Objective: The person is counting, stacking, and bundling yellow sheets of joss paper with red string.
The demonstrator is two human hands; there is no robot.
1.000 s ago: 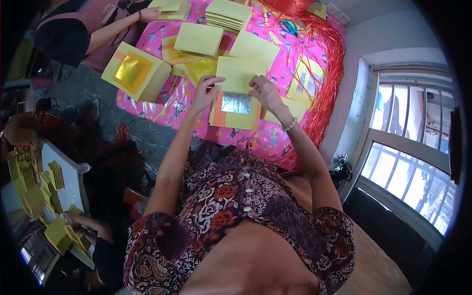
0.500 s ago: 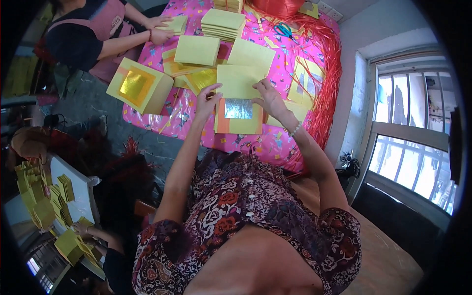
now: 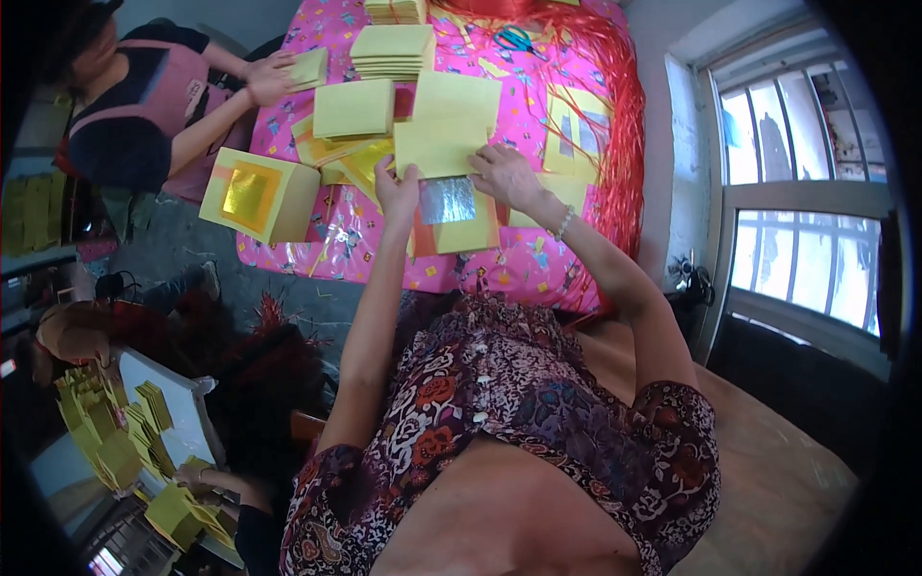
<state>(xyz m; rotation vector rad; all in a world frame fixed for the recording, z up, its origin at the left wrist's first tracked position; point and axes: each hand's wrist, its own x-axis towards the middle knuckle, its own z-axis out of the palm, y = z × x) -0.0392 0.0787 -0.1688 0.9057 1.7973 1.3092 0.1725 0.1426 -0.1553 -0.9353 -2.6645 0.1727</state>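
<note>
A yellow paper sheet point(image 3: 437, 146) lies in front of me, its near edge over another sheet with a silver foil square point(image 3: 448, 201) and orange borders. My left hand point(image 3: 398, 195) pinches the near left corner of the yellow paper sheet between thumb and fingers. At its near right corner, my right hand point(image 3: 509, 179) has its fingers bent over the paper, with the thumb partly hidden. Just beyond is another plain yellow sheet point(image 3: 461, 96). Beside my left hand are loose papers with gold foil point(image 3: 370, 178).
A pink patterned tablecloth point(image 3: 384, 259) covers the table. Yellow paper stacks point(image 3: 353, 108) stand beyond my hands, a gold-foil stack point(image 3: 252, 197) at the left corner. Teal scissors point(image 3: 516, 40) and red plastic strands point(image 3: 624, 144) lie far right. A co-worker's hands point(image 3: 271, 79) touch a yellow stack.
The view has shifted, so the table sits further left and a little higher. Both my hands stay at the near corners of the yellow sheet, which still overlaps the silver-foil sheet.
</note>
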